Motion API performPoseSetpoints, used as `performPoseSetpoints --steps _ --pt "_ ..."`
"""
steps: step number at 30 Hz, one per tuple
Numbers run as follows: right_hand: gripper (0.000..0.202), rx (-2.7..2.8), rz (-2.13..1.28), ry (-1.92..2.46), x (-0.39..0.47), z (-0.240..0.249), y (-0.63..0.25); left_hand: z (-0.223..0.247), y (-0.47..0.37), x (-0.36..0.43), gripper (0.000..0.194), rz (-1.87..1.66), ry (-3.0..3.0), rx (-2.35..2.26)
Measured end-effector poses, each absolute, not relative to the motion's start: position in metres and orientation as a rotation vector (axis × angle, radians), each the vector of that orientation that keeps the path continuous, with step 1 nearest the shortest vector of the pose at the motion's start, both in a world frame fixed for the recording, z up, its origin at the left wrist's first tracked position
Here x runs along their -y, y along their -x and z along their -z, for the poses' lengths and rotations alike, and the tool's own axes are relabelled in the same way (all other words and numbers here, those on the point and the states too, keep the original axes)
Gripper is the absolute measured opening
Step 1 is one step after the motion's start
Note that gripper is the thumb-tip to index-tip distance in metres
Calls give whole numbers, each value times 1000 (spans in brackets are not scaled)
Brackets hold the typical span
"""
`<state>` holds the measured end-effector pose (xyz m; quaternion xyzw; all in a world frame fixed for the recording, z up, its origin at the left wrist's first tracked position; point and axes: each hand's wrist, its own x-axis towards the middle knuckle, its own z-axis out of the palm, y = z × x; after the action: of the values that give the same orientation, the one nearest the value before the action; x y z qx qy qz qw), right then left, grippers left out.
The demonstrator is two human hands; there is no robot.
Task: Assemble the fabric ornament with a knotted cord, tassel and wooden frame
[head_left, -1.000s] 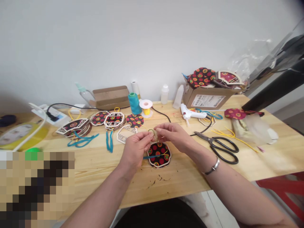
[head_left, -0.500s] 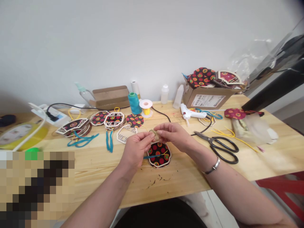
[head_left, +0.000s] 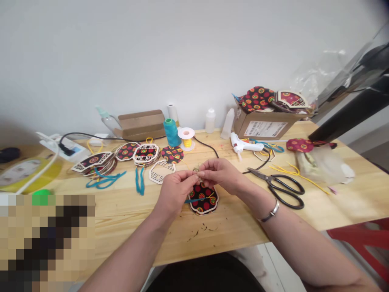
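My left hand (head_left: 178,188) and my right hand (head_left: 223,175) meet with pinched fingertips over the work surface. Between them is a thin olive cord (head_left: 197,167), looped above the fingertips; its ends are hidden by the fingers. Right below lies a scalloped ornament (head_left: 203,205) with a pale wooden rim and black fabric patterned in red and yellow. Across its face runs a teal cord (head_left: 196,200) ending in yellow strands. To the right of my right hand rest black-handled scissors (head_left: 284,188), their blades apart.
A white glue gun (head_left: 246,144) lies behind my right hand. Farther back stand a teal thread cone (head_left: 172,133) and a yellow cord spool (head_left: 187,142). Finished-looking ornaments (head_left: 146,153) lie left, near a bare wooden lattice frame (head_left: 162,172). A cardboard box (head_left: 263,125) stands at back right.
My fingertips have come closer together, and the cord loop between them looks smaller and thinner. The ornament, scissors and other things on the table stay in place.
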<state>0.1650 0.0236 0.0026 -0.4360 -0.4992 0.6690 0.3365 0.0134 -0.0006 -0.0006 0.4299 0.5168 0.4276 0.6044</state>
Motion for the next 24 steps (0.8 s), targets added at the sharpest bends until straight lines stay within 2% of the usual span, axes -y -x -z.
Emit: performPoseSetpoints --steps 12,24 --pt "37 1335 -1850 1100 -26 -3 -171 1 -12 -1 21 -970 -981 -1182" --pt "34 1268 -1807 1092 -26 -4 -169 -6 -12 0 21 -951 -936 -1094"
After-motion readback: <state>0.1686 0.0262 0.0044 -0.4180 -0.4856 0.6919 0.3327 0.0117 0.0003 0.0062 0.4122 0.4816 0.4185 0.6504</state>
